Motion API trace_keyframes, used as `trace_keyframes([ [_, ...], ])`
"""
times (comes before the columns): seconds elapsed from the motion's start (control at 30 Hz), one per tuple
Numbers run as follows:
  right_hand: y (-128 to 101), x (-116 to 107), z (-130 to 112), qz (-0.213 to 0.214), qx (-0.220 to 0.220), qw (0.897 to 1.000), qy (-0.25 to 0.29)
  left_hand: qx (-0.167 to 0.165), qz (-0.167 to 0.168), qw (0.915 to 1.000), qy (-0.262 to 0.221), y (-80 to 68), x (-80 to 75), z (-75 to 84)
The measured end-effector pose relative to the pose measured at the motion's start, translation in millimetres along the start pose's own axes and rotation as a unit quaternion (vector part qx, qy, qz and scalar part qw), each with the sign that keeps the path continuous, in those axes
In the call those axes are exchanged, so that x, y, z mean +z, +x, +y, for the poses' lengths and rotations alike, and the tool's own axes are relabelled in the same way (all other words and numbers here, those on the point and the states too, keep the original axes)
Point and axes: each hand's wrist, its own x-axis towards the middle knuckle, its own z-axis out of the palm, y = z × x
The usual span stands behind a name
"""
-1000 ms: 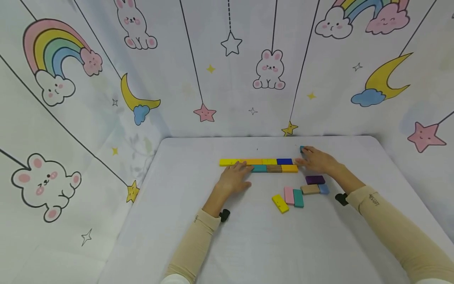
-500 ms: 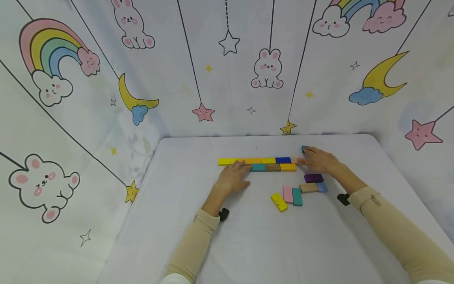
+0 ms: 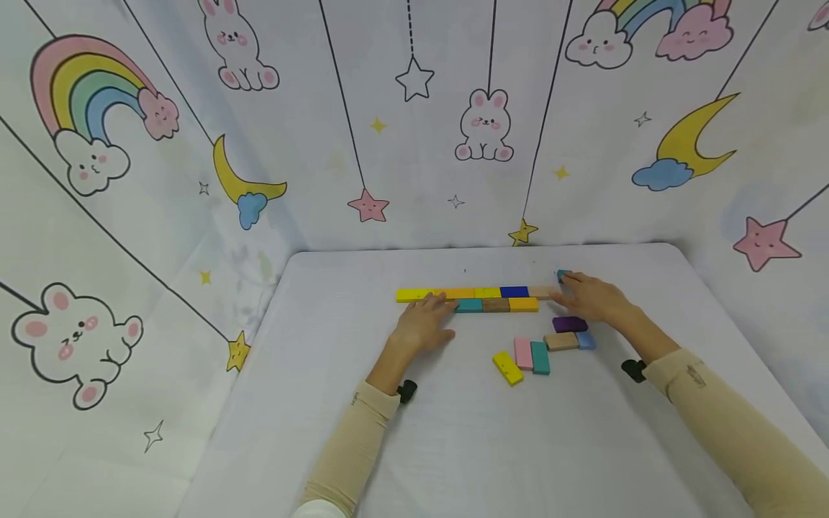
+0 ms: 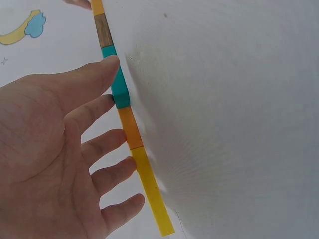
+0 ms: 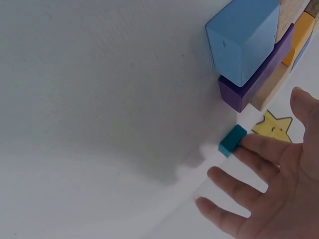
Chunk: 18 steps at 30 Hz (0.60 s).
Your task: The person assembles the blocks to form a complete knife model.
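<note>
Two rows of coloured wooden blocks lie side by side on the white table in the head view. The back row runs from yellow [image 3: 414, 295] to a dark blue block [image 3: 514, 292] and a pale wood block [image 3: 539, 292]. In the front row are a teal block [image 3: 469, 306], a brown block [image 3: 496, 305] and an orange block [image 3: 523, 304]. My left hand [image 3: 421, 320] touches the rows' left part with spread fingertips, thumb apart. Beyond the right end, fingers of my right hand [image 3: 596, 298] touch a small teal block [image 5: 233, 141], its thumb held away.
Nearer me lie a purple block [image 3: 570, 324], a light wood block [image 3: 561, 342], a light blue block [image 3: 586, 340], a pink block [image 3: 523, 354], a green-teal block [image 3: 540, 357] and a yellow block [image 3: 507, 368]. A patterned cloth wall [image 3: 311, 144] rises behind the table.
My right hand has shifted slightly right with the small teal block at its fingertips, uncovering more of the pale wood block. The left hand stays on the rows.
</note>
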Motion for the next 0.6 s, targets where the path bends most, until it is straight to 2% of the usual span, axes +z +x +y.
trace_keyframes([
  [0.37,-19,1,-4,0.018,0.004,0.999,-0.032,0.003,0.003,1.0,0.003,-0.1,0.1,0.4],
  [0.6,-25,8,-9,0.028,0.016,0.999,-0.033,0.008,0.008,0.9999,-0.002,-0.8,-0.9,0.9],
])
